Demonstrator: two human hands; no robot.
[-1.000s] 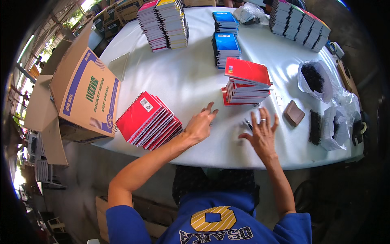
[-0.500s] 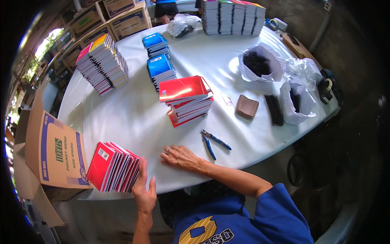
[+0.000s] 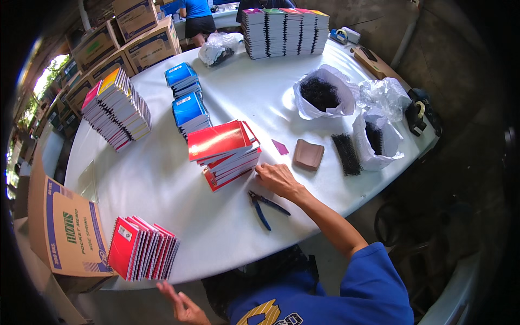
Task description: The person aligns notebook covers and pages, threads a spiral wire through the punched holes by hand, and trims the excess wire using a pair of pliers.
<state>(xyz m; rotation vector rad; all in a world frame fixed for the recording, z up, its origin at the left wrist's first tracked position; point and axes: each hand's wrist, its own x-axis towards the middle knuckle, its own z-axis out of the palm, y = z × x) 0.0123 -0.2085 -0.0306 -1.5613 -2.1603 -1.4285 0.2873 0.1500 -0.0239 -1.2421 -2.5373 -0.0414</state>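
My right hand [image 3: 276, 179] reaches to the right side of a stack of red notebooks [image 3: 219, 142], its fingers curled in at the stack's edge; whatever they grip, if anything, is hidden. Just below that hand lie blue-handled cutting pliers [image 3: 264, 208], jaws toward the stack. My left hand [image 3: 181, 306] is low in the picture, fingers stretched, holding nothing. It is apart from a leaning row of red spiral notebooks [image 3: 142, 248] at the table's near left edge. Beyond the wrist of my right hand are a brown block [image 3: 309, 155] and a small magenta card [image 3: 280, 147].
A cardboard box [image 3: 76, 230] stands open at left. Blue notebooks [image 3: 189, 111] and tall notebook stacks [image 3: 116, 111] [image 3: 284, 35] stand farther back. At right are white bags [image 3: 325, 111] [image 3: 374, 160] of black coils and a loose coil bundle [image 3: 345, 154]. A person [image 3: 197, 13] stands behind.
My right hand has moved from the bare tabletop forward and right to the red stack. My left hand has drawn back from the leaning red notebooks. The whole view has shifted.
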